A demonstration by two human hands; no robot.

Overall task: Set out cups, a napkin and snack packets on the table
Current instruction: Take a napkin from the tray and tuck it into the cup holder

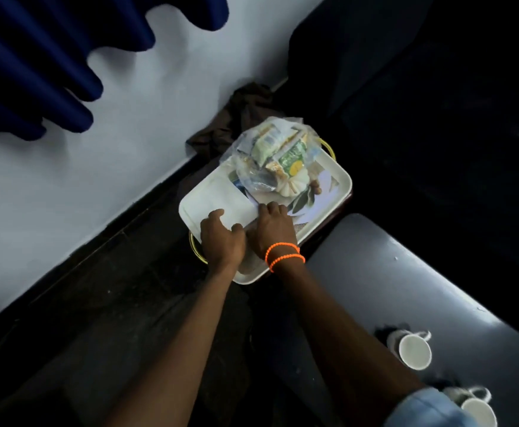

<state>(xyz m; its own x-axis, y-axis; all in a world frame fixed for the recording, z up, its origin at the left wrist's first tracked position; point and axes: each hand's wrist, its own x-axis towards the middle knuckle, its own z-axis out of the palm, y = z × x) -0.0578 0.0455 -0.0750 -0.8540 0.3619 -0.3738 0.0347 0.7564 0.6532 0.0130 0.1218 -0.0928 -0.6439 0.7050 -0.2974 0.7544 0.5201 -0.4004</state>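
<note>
Napkin (221,202) laid flat on tray (338,177), left end, just beyond both hands. Near edge pinched by left hand (222,238); right hand (272,229) fingers pressed on right corner. Cups (413,352) already set on table (390,272), well right and nearer.

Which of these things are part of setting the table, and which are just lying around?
Part of the job:
- white napkin under both hands
- bag of snack packets
- tray
- two cups on the table

Lying about:
- brown cloth
- blue curtain
</note>
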